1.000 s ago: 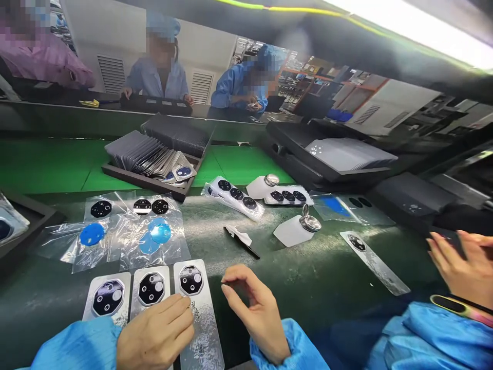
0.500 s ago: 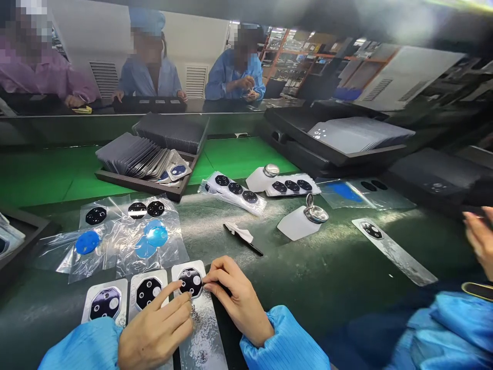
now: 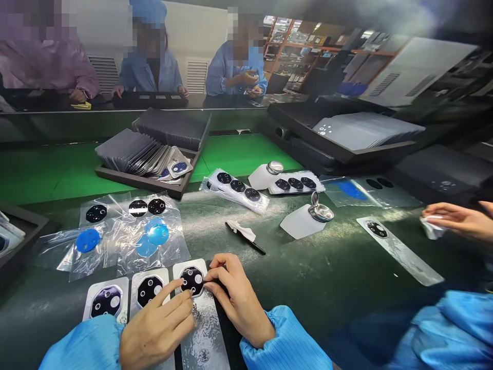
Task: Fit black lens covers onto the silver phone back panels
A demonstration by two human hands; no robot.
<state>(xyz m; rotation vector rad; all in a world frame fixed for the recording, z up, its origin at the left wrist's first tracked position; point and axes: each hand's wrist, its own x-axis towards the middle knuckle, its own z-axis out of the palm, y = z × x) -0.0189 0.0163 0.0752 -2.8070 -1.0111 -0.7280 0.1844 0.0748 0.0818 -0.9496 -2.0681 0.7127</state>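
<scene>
My left hand point(image 3: 159, 324) lies over a long glossy grey panel point(image 3: 204, 336), fingers stretched out. Its index and middle fingertips touch a black disc point(image 3: 191, 275) with round holes, set in a raised octagonal frame at the panel's far end. At the right edge of this disc, the thumb and fingers of my right hand point(image 3: 234, 298) are pinched together; whatever is between them is hidden. Two similar panels stand to the left, each with a black disc: a middle panel point(image 3: 134, 277), partly under my left hand, and a left panel point(image 3: 89, 300).
Clear bags point(image 3: 111, 252) hold black and blue discs. A tweezer-like black tool point(image 3: 252, 246) with white tissue, two white pump bottles point(image 3: 300, 225) point(image 3: 259, 178) and disc strips point(image 3: 236, 191) lie beyond. A co-worker's hand point(image 3: 462, 220) holds white tissue near another panel point(image 3: 404, 254).
My hands stay at the same disc with almost no movement. The co-worker's hand at the right has come further into view, with white tissue in it.
</scene>
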